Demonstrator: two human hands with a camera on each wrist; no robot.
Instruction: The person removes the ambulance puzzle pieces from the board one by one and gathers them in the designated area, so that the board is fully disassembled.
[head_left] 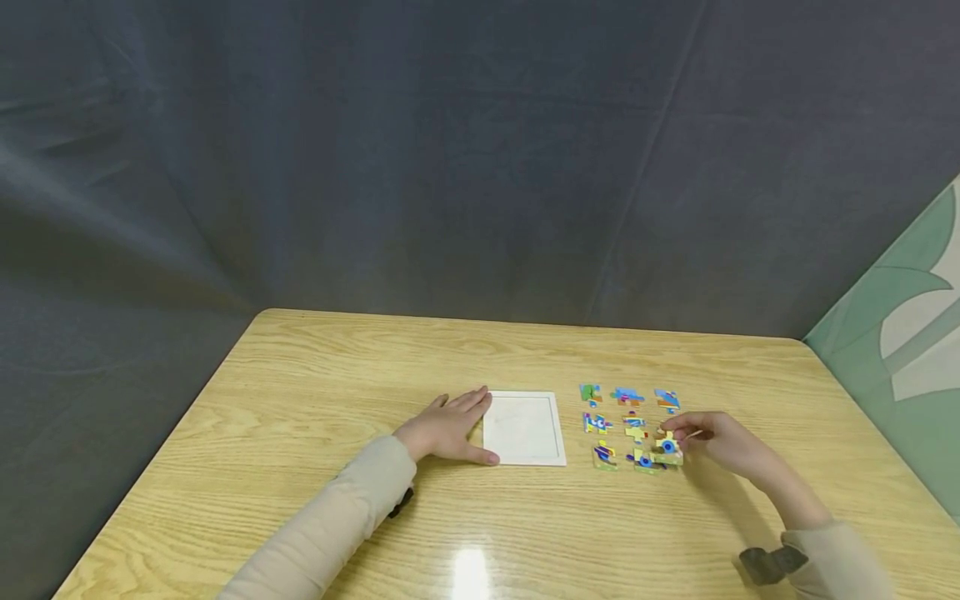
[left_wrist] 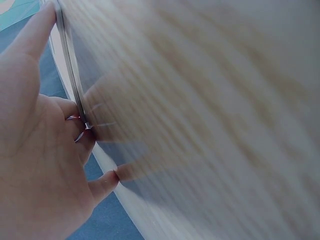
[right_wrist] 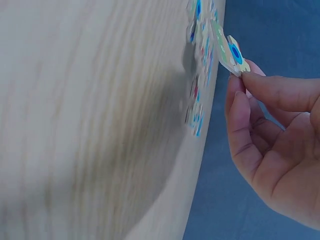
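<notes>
In the head view, my left hand rests at the left edge of a white square puzzle frame, thumb near the lower corner and fingers near the upper one. The left wrist view shows this hand spread against the frame's thin side. Between thumb and fingers, my right hand pinches a jigsaw piece with a blue round spot. That piece is raised off the table, right of several loose colourful jigsaw pieces lying in rough rows.
Under everything lies a wood-grain table. A dark cloth hangs behind it, and a green and white patterned panel stands along the right side. Light glares off the table near the front.
</notes>
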